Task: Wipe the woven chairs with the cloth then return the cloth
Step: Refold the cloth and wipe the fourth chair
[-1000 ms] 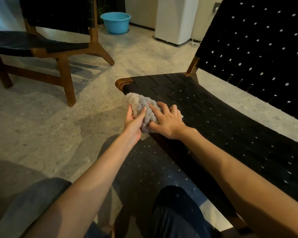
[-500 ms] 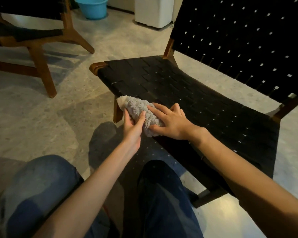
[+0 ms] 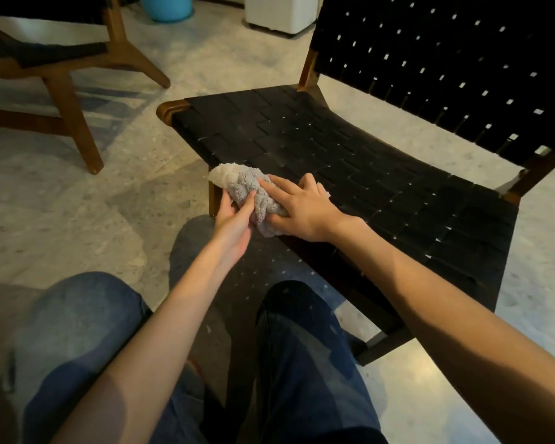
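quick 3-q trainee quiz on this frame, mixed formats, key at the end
1. True or false: both hands are on the cloth.
2. Multiple choice: the cloth sits on which part of the near woven chair? A) the backrest B) the front edge of the seat C) the floor beside it
3. Fill in: the round tub at the top of the view, behind the second chair, is ____ in colour.

Key
1. True: the left hand grips it from the front, and the right hand presses on it from above.
2. B
3. Blue: the blue tub.
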